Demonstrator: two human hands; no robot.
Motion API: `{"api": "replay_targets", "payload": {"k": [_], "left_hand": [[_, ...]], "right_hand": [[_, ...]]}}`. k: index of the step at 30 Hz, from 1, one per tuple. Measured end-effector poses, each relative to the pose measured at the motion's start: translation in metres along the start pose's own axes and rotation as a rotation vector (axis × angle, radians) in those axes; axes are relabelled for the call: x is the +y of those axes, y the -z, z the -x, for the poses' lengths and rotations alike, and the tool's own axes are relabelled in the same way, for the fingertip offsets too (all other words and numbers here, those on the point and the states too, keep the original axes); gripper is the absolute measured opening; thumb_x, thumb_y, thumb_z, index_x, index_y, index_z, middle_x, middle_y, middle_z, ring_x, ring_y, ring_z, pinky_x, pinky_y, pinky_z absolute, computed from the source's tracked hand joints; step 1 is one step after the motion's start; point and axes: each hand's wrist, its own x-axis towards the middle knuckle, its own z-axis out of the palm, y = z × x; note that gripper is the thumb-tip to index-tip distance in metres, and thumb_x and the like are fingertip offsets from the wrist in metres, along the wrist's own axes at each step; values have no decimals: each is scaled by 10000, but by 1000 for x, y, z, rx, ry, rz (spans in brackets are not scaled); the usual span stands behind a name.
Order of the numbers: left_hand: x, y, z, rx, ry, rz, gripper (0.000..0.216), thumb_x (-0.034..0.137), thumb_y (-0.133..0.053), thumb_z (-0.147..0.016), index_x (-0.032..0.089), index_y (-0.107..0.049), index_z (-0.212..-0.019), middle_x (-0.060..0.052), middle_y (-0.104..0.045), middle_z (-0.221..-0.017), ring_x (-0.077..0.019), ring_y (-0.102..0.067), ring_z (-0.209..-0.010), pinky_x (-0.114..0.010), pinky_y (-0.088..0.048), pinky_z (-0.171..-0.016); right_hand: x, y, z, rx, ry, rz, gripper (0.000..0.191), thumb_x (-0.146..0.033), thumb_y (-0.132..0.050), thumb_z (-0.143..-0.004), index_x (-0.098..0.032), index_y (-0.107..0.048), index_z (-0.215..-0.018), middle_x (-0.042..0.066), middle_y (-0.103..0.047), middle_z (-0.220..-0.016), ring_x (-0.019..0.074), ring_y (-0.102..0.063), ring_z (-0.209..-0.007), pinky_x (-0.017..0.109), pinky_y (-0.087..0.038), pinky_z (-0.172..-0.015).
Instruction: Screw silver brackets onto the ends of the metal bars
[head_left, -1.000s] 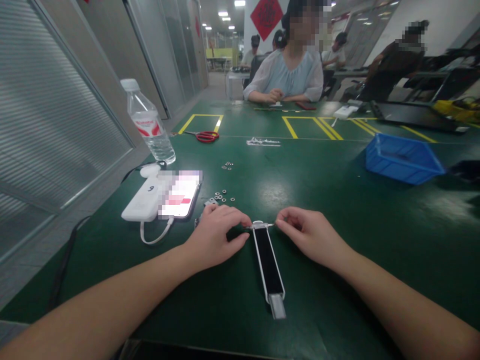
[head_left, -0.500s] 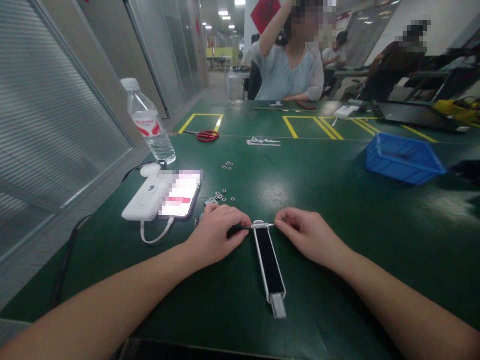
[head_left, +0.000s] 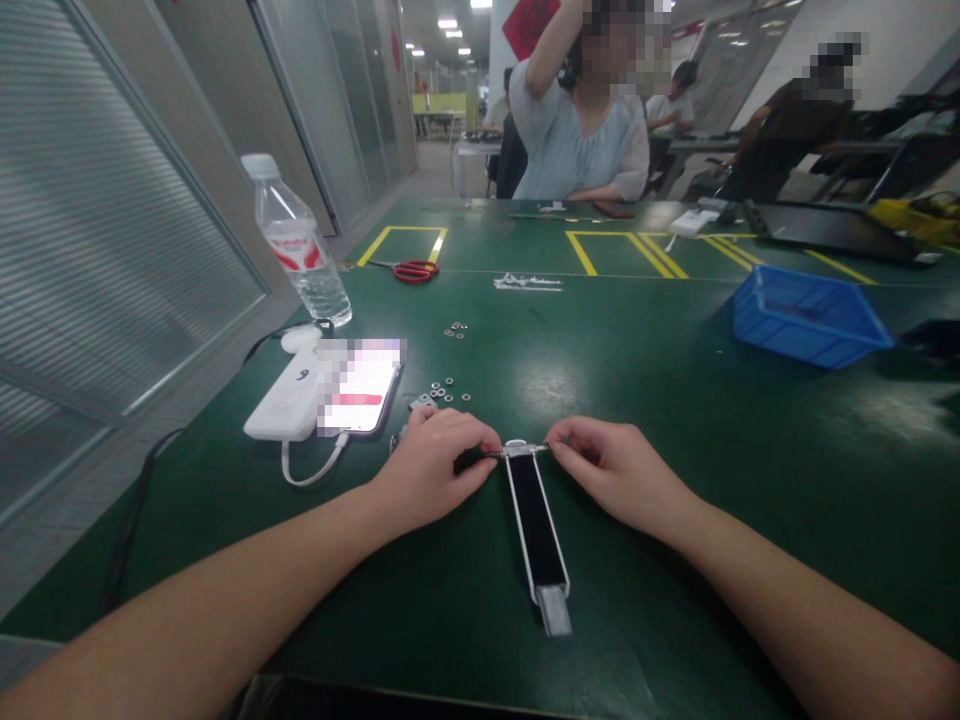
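Note:
A long narrow frame (head_left: 538,525) with white edges and a black middle lies on the green table, a flat grey tab (head_left: 554,612) sticking out at its near end. Across its far end runs a thin metal rod (head_left: 542,448). My left hand (head_left: 442,465) is closed in a pinch at the rod's left end; the small part between thumb and forefinger is mostly hidden. On the other side my right hand (head_left: 615,468) pinches the rod's right end with its fingertips. Small metal nuts (head_left: 440,392) and a metal bracket (head_left: 422,402) lie just beyond my left hand.
To the left are a white power bank (head_left: 281,400), a lit phone (head_left: 364,390) and a water bottle (head_left: 304,250). Red-handled scissors (head_left: 415,271) and small metal pieces (head_left: 525,284) lie farther back. A blue bin (head_left: 810,325) stands right. A person (head_left: 577,150) sits opposite.
The frame's near end has shifted very slightly left. My right fingertips have moved a little left along the rod; both hands keep their pinch.

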Motion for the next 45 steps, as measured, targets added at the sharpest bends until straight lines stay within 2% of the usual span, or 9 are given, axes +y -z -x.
{"api": "replay_targets", "payload": {"k": [13, 26, 45], "left_hand": [[1, 1, 0, -6, -4, -11, 101, 196, -570, -849, 238, -635, -913, 32, -688, -900, -186, -605, -910, -384, -302, -870], [-1, -1, -1, 8, -8, 14, 105, 187, -570, -843, 238, -633, -909, 29, -691, -890, -188, -606, -890, -384, -298, -854], [-1, -3, -4, -1, 0, 22, 125, 187, -578, -839, 238, -608, -950, 32, -684, -885, -191, -614, -900, -381, -314, -866]], "right_hand": [[0, -1, 2, -2, 63, -16, 177, -285, -515, -879, -180, -657, -900, -35, -539, -561, 113, -491, -495, 244, -386, -506], [4, -7, 3, 6, 105, 45, 169, -282, -553, -889, -196, -676, -967, -48, -515, -566, 110, -483, -497, 235, -349, -503], [6, -9, 0, 22, 120, 80, 169, -298, -559, -896, -212, -690, -960, -41, -536, -577, 112, -488, -506, 235, -352, -519]]}}
